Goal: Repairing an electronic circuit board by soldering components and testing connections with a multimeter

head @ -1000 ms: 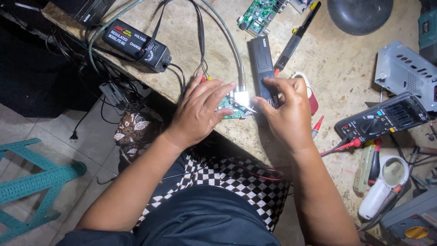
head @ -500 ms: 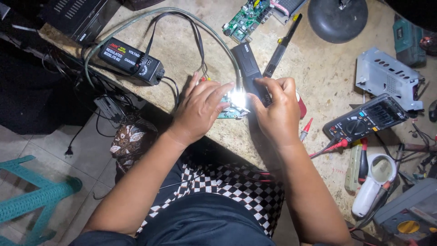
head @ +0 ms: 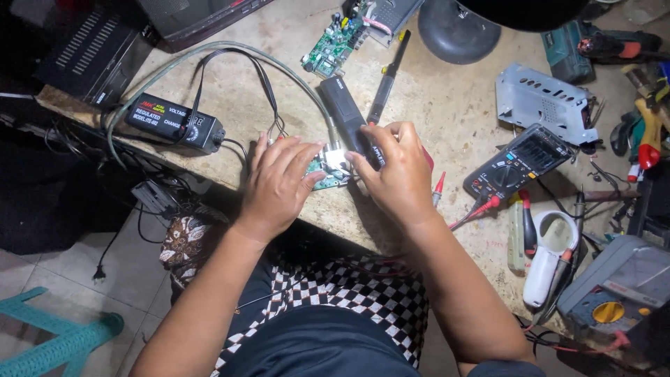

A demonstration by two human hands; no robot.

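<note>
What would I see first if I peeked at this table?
Two hands meet at the near edge: the left hand and right hand pinch a small green circuit board with a bright shiny spot on it. To the right lies a black multimeter with red probes, and to the left a black power adapter.

Bench (head: 279,77): pale, rough, stone-like top, mottled and dusty, matt.

Small circuit board (head: 326,174) between the hands: green lacquered surface, with a bright glare where light strikes a metal part.

Second circuit board (head: 328,45): same green finish, studded with components.

Power adapter (head: 171,122): black matt plastic.

Black remote-shaped case (head: 349,119): smooth plastic, faint sheen.

Bracket (head: 544,101): bare sheet metal, grey, perforated, dull gloss.

Multimeter (head: 520,164): dark plastic housing, glossy screen.

Magnifier (head: 548,262): white glossy plastic.

Cable (head: 209,59): grey rubbery sheath.

Cloth on the lap (head: 349,293): black-and-white check weave, matt.
</note>
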